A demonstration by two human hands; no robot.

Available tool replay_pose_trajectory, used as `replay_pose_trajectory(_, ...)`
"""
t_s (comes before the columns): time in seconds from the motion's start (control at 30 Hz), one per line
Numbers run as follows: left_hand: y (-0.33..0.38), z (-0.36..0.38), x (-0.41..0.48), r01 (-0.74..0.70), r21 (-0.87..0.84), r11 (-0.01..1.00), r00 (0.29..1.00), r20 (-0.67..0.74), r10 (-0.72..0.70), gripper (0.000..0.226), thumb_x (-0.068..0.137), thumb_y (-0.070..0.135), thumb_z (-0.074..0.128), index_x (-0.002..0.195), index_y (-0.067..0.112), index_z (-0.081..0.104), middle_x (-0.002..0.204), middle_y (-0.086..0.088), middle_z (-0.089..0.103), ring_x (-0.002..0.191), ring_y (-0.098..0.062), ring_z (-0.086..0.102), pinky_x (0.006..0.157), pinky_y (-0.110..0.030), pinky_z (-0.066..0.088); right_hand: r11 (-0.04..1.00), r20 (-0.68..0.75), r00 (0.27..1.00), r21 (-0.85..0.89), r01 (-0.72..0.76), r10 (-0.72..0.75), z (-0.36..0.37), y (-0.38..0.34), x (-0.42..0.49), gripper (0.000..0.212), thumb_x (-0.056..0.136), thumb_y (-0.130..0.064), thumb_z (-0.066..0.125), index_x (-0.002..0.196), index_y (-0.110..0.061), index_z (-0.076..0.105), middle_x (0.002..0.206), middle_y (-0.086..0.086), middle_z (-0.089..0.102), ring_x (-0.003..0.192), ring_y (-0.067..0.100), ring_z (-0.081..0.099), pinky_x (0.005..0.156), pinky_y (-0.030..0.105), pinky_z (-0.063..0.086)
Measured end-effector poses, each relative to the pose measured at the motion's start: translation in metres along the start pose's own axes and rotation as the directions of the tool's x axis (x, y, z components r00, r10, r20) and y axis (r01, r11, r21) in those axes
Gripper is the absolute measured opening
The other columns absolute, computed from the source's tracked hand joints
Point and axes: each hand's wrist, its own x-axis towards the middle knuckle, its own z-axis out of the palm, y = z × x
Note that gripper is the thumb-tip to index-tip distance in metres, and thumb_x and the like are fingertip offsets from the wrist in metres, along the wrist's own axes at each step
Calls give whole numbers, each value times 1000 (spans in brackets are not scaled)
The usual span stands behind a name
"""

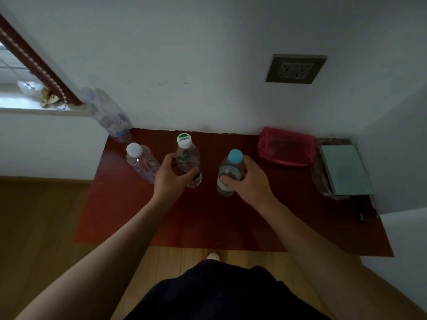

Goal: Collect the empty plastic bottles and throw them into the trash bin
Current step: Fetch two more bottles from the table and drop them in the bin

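Several clear plastic bottles stand on a dark red table [208, 218]. My left hand [172, 176] is wrapped around the body of the bottle with a white and green cap [187, 155]. The bottle with a light blue cap [232, 172] is held in my right hand [248, 181]. Both bottles are upright and look to be standing on the table. A white-capped bottle [141, 162] stands free just left of my left hand. Another clear bottle [108, 116] leans in the far left corner against the wall. No trash bin is in view.
A red plastic bag [287, 146] lies at the back right of the table. Beside it, a pale green book [345, 169] rests on a clear wrapper near the right edge. A wall socket [295, 68] is above. A window sill is at the left, wooden floor below.
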Motion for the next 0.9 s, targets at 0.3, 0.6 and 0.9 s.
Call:
replay_pose_trajectory(0.3, -2, -32, -82, 38, -66, 997, 987, -154, -48, 45, 77, 46, 80, 114, 32, 60, 108, 12, 71, 99, 1, 69, 84, -31, 59, 994, 204, 973, 43, 102, -108, -8, -18, -3, 55, 67, -55, 79, 111, -28, 60, 103, -10, 69, 92, 5, 67, 83, 41, 59)
replay_pose_trajectory(0.6, -47, -31, -279, 314, -95, 945, 770, -557, -312, 43, 76, 55, 78, 109, 36, 56, 106, 19, 67, 100, 2, 63, 81, -26, 54, 959, 638, 725, 81, 273, -260, 35, -30, -67, 49, 67, -52, 80, 108, -35, 59, 102, -10, 69, 93, 7, 69, 81, 39, 61)
replay_pose_trajectory(0.9, -90, 13, -507, 473, -442, 762, 208, -784, -585, 43, 78, 43, 83, 111, 32, 58, 105, 20, 65, 100, -3, 63, 75, -25, 51, 882, 903, 326, 109, 458, -281, 116, -42, -183, 54, 70, -49, 83, 115, -39, 55, 106, -14, 68, 96, 3, 68, 83, 33, 60)
